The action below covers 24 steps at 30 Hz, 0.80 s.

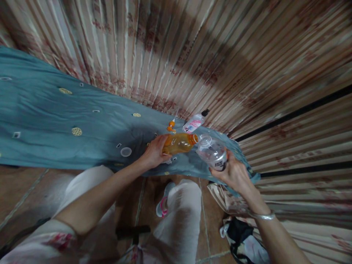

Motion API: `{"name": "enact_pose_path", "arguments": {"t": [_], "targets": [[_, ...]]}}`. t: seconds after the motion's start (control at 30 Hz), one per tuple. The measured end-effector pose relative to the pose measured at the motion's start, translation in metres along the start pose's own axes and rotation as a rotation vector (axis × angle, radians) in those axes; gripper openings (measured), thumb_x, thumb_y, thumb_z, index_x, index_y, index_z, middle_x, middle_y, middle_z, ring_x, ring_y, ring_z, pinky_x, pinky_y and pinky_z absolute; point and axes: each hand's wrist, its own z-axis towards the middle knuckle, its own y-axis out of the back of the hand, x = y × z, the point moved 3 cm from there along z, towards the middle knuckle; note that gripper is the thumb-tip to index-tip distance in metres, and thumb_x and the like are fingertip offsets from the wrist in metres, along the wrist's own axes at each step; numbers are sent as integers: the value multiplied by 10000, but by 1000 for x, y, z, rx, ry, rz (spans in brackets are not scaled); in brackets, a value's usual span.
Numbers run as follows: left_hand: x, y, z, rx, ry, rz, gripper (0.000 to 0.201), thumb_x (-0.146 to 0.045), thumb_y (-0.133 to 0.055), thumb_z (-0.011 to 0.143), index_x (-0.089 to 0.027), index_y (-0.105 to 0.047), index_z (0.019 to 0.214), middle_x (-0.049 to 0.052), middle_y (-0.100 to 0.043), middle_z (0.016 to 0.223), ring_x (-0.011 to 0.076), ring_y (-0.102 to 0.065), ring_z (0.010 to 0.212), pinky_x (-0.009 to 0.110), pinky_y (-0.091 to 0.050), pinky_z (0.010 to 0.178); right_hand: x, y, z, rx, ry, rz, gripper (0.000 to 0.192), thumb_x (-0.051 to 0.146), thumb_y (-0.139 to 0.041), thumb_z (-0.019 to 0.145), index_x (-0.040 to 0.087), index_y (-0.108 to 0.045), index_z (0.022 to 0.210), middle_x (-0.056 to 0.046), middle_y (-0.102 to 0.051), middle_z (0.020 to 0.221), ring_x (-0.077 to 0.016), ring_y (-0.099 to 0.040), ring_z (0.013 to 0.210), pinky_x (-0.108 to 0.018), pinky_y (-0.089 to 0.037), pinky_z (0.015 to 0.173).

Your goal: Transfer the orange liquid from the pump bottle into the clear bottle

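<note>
My left hand [157, 151] is closed around the base end of an orange see-through bottle [178, 143], which lies nearly level with its open mouth pointing right. My right hand [233, 171] grips a clear plastic bottle [211, 150] with a dark-lettered label, tilted so its uncapped mouth leans toward the orange one. The two mouths are close together; whether they touch I cannot tell. Behind them on the blue cloth lie an orange pump top [171, 125] with a thin tube and a clear bottle [193, 123] with pink print and a black cap.
A blue patterned cloth [101, 128] covers the long narrow surface, with a small round translucent disc [126, 151] on it. Pleated curtains [170, 55] hang behind and at the right. A black and white bag-like bundle [244, 238] lies on the tiled floor [27, 187].
</note>
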Motion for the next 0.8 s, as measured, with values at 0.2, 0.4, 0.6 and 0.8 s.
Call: {"name": "enact_pose_path", "arguments": {"t": [0.2,0.4,0.6,0.8], "targets": [[1,0,0,-6,-10,-8,758,-223,-799,683,-189,-486,1372,134,-610,1336,330,-611,1243,494,-486,1102,-1,3,1,1,46,-34,682,511,-644,730,101,-526,1262,-155,-748,914,-321,-729,824,-367,-532,682],[-2,4,-2,2,-19,-2,729,-227,-790,694,-170,-489,1356,144,-618,1331,333,-612,1249,505,-496,1087,-5,4,1,-41,119,-85,725,518,-635,754,56,-508,1298,-155,-734,878,-308,-717,772,-367,-522,648],[-4,9,-2,5,-14,36,686,-235,-792,695,-181,-508,1317,114,-661,1279,311,-655,1191,473,-543,1033,0,4,2,-113,197,-112,661,474,-601,773,52,-503,1272,-160,-735,880,-305,-719,783,-374,-532,675],[2,8,-6,-28,-25,21,682,-267,-796,711,-183,-509,1324,122,-659,1304,316,-653,1218,490,-542,1053,4,9,4,-132,281,-167,592,443,-584,795,74,-495,1249,-151,-721,862,-293,-701,773,-359,-510,658]]}}
